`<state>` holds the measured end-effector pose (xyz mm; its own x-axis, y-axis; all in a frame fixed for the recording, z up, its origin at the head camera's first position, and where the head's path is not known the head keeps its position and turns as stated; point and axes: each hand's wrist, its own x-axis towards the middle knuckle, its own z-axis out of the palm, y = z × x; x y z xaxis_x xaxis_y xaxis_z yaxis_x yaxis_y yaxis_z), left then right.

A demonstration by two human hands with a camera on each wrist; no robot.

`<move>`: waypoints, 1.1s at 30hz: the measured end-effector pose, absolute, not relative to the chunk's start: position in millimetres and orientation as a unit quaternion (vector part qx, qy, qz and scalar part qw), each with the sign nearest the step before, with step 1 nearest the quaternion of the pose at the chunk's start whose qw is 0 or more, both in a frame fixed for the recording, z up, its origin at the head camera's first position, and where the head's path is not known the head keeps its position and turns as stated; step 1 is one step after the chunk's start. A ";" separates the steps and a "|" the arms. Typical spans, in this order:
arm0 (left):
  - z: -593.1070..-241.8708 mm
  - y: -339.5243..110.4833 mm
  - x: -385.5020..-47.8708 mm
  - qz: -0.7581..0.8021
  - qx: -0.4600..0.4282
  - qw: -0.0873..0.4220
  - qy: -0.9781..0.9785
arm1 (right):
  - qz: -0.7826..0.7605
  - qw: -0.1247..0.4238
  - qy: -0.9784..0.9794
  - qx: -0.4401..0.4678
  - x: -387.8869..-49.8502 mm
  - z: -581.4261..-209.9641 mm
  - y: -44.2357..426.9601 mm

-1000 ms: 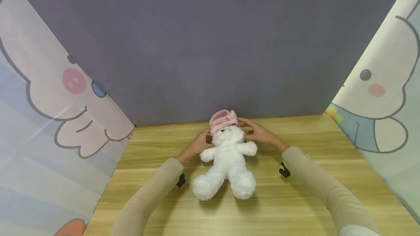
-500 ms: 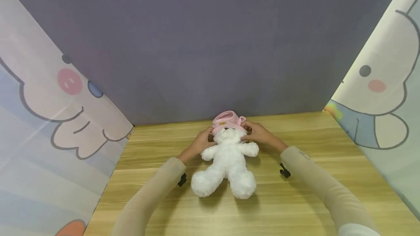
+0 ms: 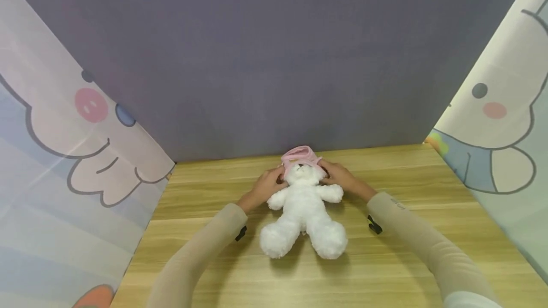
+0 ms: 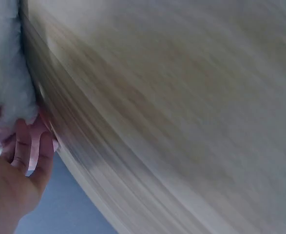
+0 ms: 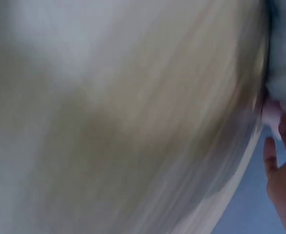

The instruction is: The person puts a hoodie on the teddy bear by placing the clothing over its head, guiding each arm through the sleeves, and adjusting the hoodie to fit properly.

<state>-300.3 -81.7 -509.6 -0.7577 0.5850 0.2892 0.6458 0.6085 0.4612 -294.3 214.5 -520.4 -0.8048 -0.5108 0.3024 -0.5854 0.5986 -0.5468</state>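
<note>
My left hand (image 3: 266,187) pinches the pink hat (image 3: 311,157), fingers partly curled; right hand (image 3: 341,178) touches its opposite side, whether gripping I cannot tell. Between them, the hat sits on the white plush bear (image 3: 303,203). Fitting appears in hand; even downward easing seems called for.

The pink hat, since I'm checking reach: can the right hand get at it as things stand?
Apparently yes: the right hand sits at the edge of the pink hat, with nothing visible between them.
</note>
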 end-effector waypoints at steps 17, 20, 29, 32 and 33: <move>-490.0 -77.2 -302.3 -0.386 -0.292 -0.108 -0.868 | 0.352 -0.145 -0.896 0.228 -271.7 -479.5 216.3; -483.0 -66.6 -297.1 -0.308 -0.307 -0.076 -0.898 | 0.286 -0.091 -0.930 0.211 -269.2 -479.1 206.0; -488.8 -55.2 -271.5 -0.128 -0.303 0.081 -0.941 | 0.171 0.069 -0.959 0.213 -255.2 -484.0 186.0; -490.1 -60.1 -270.5 -0.161 -0.282 0.083 -0.942 | 0.167 0.090 -0.959 0.209 -250.3 -484.5 185.0; -489.6 -61.9 -270.7 -0.175 -0.274 0.077 -0.942 | 0.162 0.093 -0.962 0.198 -248.3 -484.0 184.7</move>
